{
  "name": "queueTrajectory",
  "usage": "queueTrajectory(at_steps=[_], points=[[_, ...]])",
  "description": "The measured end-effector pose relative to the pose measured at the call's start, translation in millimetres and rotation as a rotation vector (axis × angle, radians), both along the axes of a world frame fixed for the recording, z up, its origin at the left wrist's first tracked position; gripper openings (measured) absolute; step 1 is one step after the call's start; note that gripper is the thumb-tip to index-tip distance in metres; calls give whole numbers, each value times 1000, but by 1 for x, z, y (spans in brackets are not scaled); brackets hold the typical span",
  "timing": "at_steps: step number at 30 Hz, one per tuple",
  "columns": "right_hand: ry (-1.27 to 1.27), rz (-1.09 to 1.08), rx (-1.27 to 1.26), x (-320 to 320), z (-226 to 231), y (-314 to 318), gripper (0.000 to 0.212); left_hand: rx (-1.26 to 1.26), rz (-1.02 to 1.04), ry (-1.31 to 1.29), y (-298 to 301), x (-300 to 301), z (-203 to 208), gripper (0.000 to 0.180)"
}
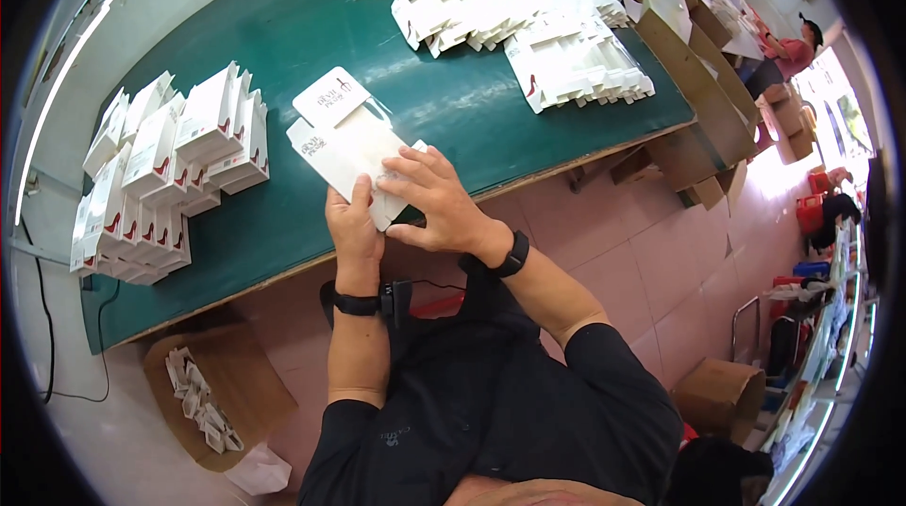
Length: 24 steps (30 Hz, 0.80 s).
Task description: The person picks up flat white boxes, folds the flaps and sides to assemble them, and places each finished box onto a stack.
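Note:
A white cardboard carton (344,149) with printed lettering tilts over the front edge of the green table. Its top flap (330,98) stands open at the far end. My left hand (355,225) grips the near end of the carton, thumb lying along its face. The fingers of my right hand (432,196) are bent over the carton's right side near the same end, with the thumb lower down. What lies under the right fingers is hidden. Both wrists wear black bands.
Stacked made-up cartons (170,166) with red shoe prints stand on the left of the green table (311,15). Overlapping flat cartons (576,58) lie at the back right. Below left, an open brown box (255,388) holds small white pieces. Another person (791,55) is far right.

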State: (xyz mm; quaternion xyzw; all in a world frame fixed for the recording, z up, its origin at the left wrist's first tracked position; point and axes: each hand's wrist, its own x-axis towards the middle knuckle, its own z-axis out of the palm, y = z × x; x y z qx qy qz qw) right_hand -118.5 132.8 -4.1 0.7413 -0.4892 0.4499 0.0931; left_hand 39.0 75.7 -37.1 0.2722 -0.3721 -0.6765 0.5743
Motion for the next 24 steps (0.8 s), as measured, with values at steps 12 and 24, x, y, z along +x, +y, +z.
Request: queueTrajectory(at_steps=[12, 24], points=[[-856, 48, 546, -61, -26, -4, 55, 6, 0, -205, 10, -3, -11, 45], [-499, -677, 551, -222, 4, -17, 49, -232, 71, -448, 6, 9, -31, 33]])
